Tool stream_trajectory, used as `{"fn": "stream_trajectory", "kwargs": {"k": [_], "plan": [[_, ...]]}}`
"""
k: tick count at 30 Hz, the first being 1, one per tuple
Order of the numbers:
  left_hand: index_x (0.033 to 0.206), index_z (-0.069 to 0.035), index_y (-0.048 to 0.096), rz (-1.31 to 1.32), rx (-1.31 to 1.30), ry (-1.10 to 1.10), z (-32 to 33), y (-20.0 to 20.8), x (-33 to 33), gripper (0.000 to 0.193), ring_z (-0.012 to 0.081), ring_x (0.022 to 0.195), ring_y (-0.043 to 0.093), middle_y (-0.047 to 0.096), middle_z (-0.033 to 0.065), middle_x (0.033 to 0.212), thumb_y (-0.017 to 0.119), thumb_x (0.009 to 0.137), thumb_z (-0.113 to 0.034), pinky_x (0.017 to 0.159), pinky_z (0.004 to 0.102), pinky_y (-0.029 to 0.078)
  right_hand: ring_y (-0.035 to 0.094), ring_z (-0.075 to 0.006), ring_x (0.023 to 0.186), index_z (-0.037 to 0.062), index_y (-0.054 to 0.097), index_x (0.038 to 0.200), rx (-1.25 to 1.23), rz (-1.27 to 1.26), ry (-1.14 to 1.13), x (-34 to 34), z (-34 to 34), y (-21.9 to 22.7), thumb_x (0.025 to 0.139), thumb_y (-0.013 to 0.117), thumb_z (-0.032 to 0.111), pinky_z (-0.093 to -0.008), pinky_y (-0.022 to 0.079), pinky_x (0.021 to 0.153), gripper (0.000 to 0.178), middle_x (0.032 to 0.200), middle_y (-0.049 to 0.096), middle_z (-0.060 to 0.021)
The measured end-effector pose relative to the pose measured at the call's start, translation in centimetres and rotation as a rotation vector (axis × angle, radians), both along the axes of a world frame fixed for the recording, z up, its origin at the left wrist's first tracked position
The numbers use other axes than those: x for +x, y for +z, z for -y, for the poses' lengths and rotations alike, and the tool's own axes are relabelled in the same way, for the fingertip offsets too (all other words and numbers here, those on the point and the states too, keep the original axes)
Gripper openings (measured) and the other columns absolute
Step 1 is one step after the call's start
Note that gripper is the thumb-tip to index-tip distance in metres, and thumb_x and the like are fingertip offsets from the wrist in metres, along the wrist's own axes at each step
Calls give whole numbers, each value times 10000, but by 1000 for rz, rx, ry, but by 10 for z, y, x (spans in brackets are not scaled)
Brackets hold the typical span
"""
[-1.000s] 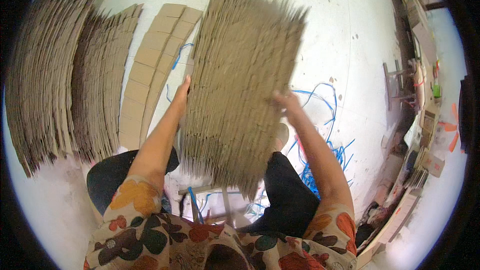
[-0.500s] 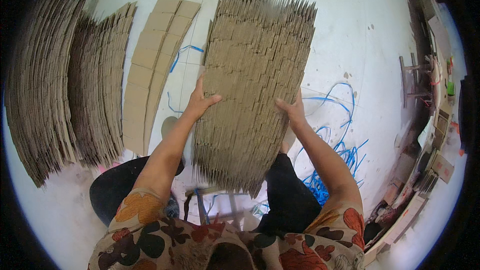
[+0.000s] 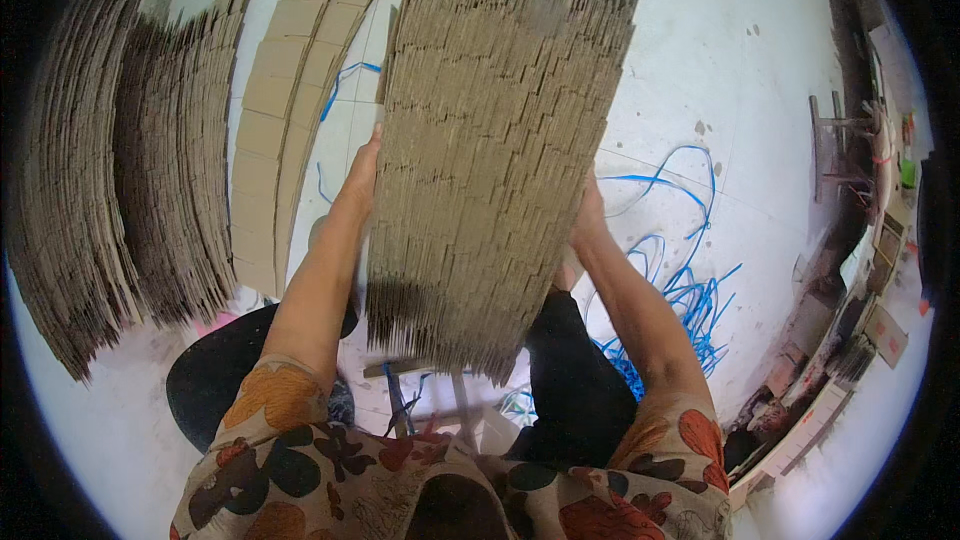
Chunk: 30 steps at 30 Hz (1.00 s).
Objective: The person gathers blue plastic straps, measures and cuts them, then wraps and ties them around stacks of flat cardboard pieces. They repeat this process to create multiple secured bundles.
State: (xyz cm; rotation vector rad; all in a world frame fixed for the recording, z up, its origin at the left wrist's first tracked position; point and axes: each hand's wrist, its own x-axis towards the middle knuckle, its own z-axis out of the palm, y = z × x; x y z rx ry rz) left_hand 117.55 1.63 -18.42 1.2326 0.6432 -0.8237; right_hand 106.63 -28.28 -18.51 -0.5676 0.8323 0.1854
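A large, thick stack of brown corrugated cardboard pieces (image 3: 490, 140), packed edge-on, fills the middle of the view between my arms. My left hand (image 3: 367, 168) presses against its left side, with the fingers mostly hidden beneath or behind it. On the opposite side my right hand (image 3: 589, 210) grips it, largely covered by the stack's edge. The stack tilts a little, its far end leaning right. Neither thumb lies on its top face.
Two tall bundles of cardboard, an outer one (image 3: 75, 160) and an inner one (image 3: 175, 170), stand at the left. Beside them lies a fanned row of flat cardboard (image 3: 275, 110). Tangled blue strapping (image 3: 665, 330) spreads over the floor at right. A wooden stool (image 3: 835, 150) is farther right.
The cardboard stack looks larger and closer, its far end now running past the upper edge. Both thumbs have slipped from its top face to its sides.
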Motion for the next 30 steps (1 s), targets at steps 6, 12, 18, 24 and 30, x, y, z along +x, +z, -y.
{"fn": "stream_trajectory", "kwargs": {"k": [6, 12, 18, 24, 30], "plan": [[1304, 0, 413, 51, 76, -44, -14, 27, -1, 624, 275, 1098, 539, 516, 161, 1239, 384, 920, -492, 907, 412, 451, 559, -238, 997, 53, 446, 1259, 57, 2, -12, 5, -21, 41, 940, 391, 417, -369, 471, 857, 486, 1145, 560, -97], [1257, 25, 462, 299, 81, 167, -6, 151, 15, 602, 227, 1073, 543, 549, 135, 1199, 426, 909, -465, 908, 369, 441, 564, -206, 989, 51, 464, 1242, -155, 129, -24, 36, -22, 153, 949, 393, 346, -348, 473, 849, 422, 1131, 568, -81], [1224, 20, 498, 819, 23, 346, 33, 281, 89, 596, 223, 1066, 536, 546, 119, 1207, 454, 897, -476, 911, 342, 411, 571, -190, 971, 36, 496, 1199, -574, 568, -147, 112, 23, 277, 948, 408, 317, -335, 465, 845, 387, 1086, 586, -73], [1306, -31, 409, 1280, -308, 293, 54, 347, 184, 441, 264, 1091, 524, 527, 130, 1213, 398, 959, -304, 895, 418, 452, 541, -229, 1031, 37, 497, 1171, -783, 1161, -88, 176, 68, 366, 934, 408, 275, -348, 450, 880, 348, 1130, 566, -98], [1204, -7, 494, 1364, -313, 472, 88, 367, 176, 380, 249, 1037, 536, 564, 139, 1132, 392, 957, -277, 855, 411, 458, 533, -261, 1042, 33, 486, 1183, -826, 1063, -255, 201, 92, 364, 931, 409, 312, -385, 428, 902, 385, 1157, 552, -113]]}}
